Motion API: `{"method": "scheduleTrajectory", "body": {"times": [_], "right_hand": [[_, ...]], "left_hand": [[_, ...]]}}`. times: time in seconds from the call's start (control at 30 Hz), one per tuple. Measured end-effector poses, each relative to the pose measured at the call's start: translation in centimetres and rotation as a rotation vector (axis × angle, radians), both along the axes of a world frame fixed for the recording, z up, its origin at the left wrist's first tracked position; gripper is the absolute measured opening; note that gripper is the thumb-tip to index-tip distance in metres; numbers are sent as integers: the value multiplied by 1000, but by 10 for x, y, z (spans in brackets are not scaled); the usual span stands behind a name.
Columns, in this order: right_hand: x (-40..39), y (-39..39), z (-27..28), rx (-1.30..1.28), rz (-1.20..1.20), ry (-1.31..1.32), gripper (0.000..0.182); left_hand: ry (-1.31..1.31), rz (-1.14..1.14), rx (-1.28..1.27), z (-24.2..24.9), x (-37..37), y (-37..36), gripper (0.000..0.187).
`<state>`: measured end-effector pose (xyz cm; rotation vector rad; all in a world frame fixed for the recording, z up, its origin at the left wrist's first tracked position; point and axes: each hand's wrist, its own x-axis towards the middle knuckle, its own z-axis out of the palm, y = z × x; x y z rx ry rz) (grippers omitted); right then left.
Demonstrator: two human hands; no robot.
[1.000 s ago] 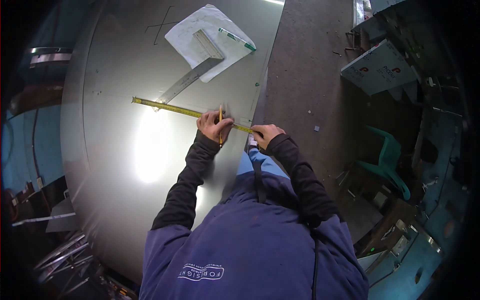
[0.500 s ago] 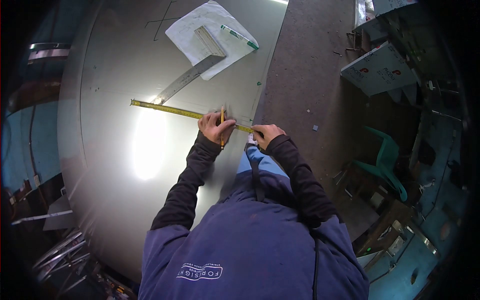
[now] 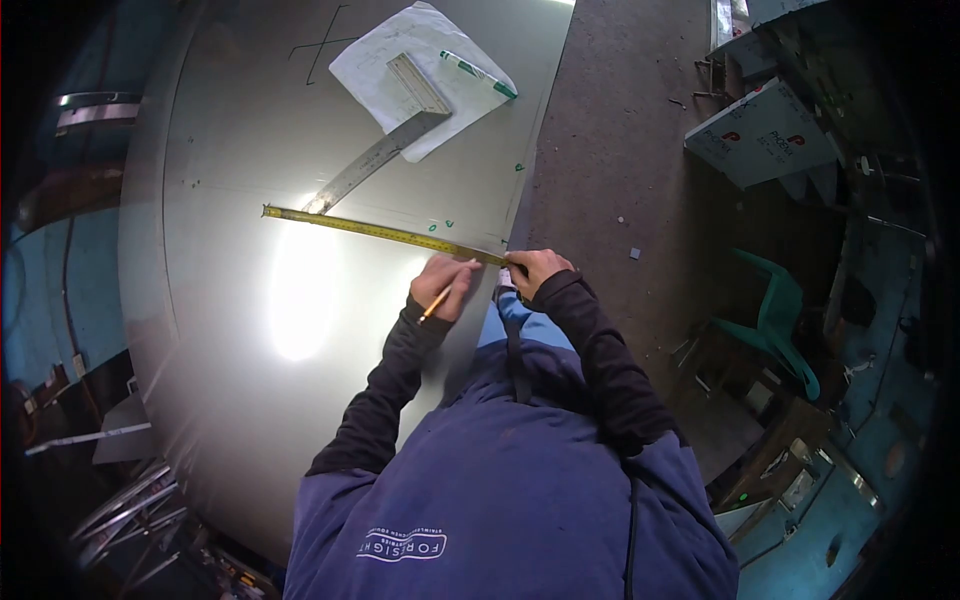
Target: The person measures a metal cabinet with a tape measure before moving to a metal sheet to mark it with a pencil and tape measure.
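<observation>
A yellow tape measure (image 3: 350, 227) lies stretched across the metal sheet (image 3: 230, 300), its hooked end off to the left. At the sheet's right edge, my right hand (image 3: 540, 268) grips the tape between thumb and fingers. My left hand (image 3: 440, 284) is closed around a pencil (image 3: 435, 303), just below the tape, with its fingertips near the tape by the edge. Small green marks (image 3: 440, 226) show on the sheet above the tape. A metal try square (image 3: 380, 155) rests with its blade tip close to the tape.
Under the square's stock is a paper sheet (image 3: 350, 70) with a green marker (image 3: 478, 74) on it. A green chair (image 3: 775, 320) and a film-covered panel (image 3: 765, 135) stand to the right, beyond the concrete floor (image 3: 600, 150). Metal lengths (image 3: 130, 515) are piled at lower left.
My left hand has come off the tape and moved down toward me, tilting the pencil from upright to slanted. Green marks formerly hidden now show. My right hand stays at the edge.
</observation>
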<state>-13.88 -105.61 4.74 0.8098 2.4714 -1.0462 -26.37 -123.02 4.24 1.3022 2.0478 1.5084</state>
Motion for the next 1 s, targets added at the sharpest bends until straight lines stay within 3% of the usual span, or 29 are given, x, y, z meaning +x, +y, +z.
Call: {"method": "scheduleTrajectory", "body": {"times": [0.13,0.2,1.0], "right_hand": [[1,-1,-3,17,-3,19,27],[2,-2,-5,36,-10,31,25],[-1,-1,-1,40,4,12,25]], "left_hand": [[-295,103,-80,-1,19,3,25],[-131,53,-106,-10,16,2,19],[51,58,-92,-24,16,16,17]]}}
